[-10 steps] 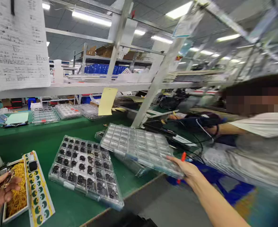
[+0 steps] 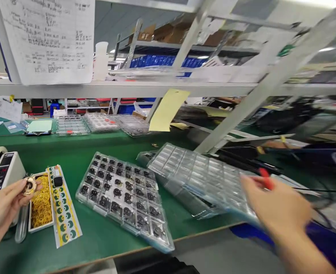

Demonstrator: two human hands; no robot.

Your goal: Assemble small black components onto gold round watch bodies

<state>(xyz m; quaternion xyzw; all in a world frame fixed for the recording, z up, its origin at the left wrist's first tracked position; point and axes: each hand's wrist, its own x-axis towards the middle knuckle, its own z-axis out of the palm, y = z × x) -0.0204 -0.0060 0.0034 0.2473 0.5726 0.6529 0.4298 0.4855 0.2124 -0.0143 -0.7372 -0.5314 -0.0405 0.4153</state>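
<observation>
Green bench mat [image 2: 71, 152] fills the head view, one view only. Left hand [image 2: 2, 211] at the lower left, fingers pinched on a small round gold-coloured metal piece [image 2: 30, 185], held up just above a white open box of yellow loose parts [image 2: 41, 203]. Just right of that box lies a long white card strip printed with green and yellow dots [image 2: 63, 207], with a small dark square-faced watch body [image 2: 57, 181] resting near its top end. Left of the hand sits a white desktop machine with a dark keypad [image 2: 2, 171], and a clear tube [image 2: 21, 228] lies beside the box. Right hand [image 2: 276, 209] is at the right, blurred by motion, grasping the near edge of a clear plastic blister tray with empty-looking cells [image 2: 196, 171]; that tray is tilted, overhanging the bench edge and lying over another clear tray below it. A red thing [image 2: 266, 182] shows at the fingers (cannot tell what it is). Between the two hands a clear plastic tray filled with small black round parts [image 2: 122, 194] lies flat on the mat, its near corner at the bench edge. Further back: more clear trays in a row [image 2: 99, 123], a pale green sheet [image 2: 39, 125], a hanging yellow tag [image 2: 168, 110], a handwritten white paper sheet [image 2: 48, 38] clipped above a grey shelf rail [image 2: 128, 89].
</observation>
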